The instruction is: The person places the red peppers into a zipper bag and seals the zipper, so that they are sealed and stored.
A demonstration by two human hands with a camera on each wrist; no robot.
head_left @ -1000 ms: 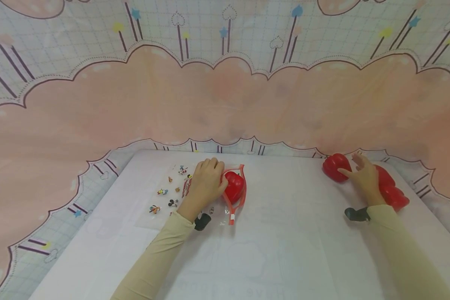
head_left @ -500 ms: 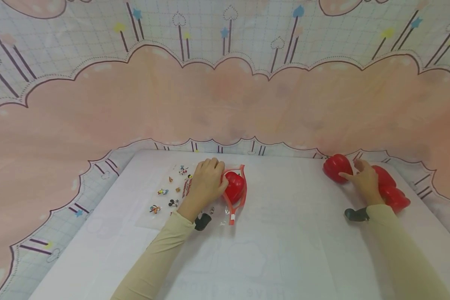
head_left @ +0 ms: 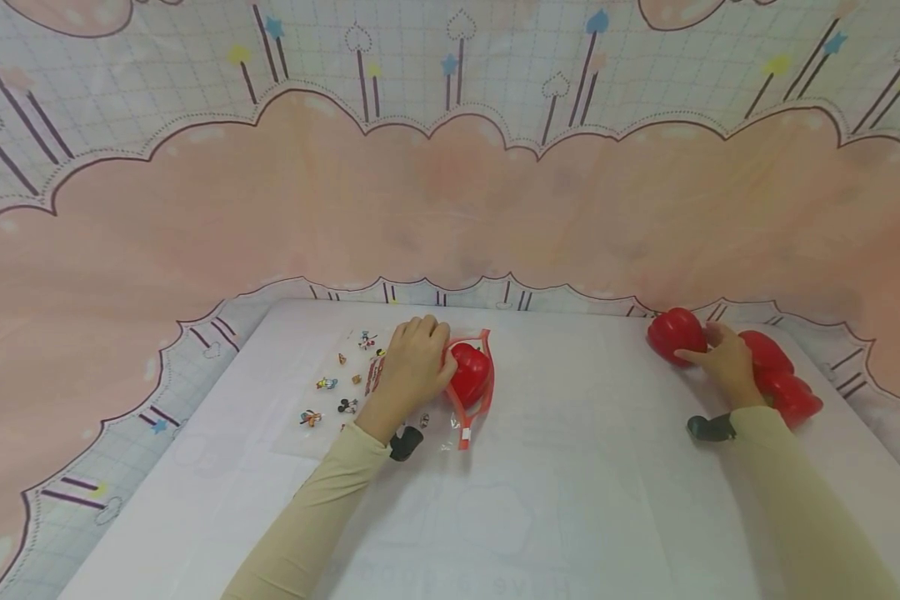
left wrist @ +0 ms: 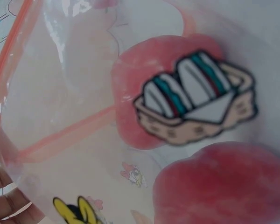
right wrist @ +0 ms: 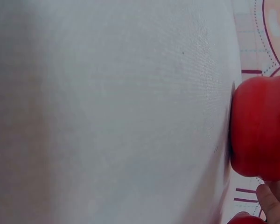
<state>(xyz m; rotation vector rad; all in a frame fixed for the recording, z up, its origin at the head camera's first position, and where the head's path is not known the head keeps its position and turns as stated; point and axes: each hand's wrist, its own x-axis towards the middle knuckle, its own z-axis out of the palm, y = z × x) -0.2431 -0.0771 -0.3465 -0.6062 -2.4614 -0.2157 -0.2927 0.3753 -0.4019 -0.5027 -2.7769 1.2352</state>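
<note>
A clear zip bag (head_left: 288, 442) with cartoon prints and a red zip edge lies left of centre in the head view. My left hand (head_left: 412, 367) grips it near its mouth, which gapes around a red bell pepper (head_left: 470, 373). In the left wrist view, two red peppers show through the plastic, one behind a sandwich-basket print (left wrist: 196, 100). At the far right, my right hand (head_left: 726, 362) holds another red bell pepper (head_left: 675, 335), thumb on its near side and fingers on the far side. In the right wrist view that pepper (right wrist: 259, 126) sits at the white tabletop.
Two more red peppers, one upper (head_left: 768, 354) and one lower (head_left: 793, 398), lie right beside my right wrist. A dark wrist camera (head_left: 711, 428) sticks out from that wrist. The white table (head_left: 570, 467) ends at the back against a patterned cloth (head_left: 450, 208).
My right hand has closed in on the far-right pepper, its fingers coming down behind it and the thumb onto its side. The left hand and the bag have stayed put.
</note>
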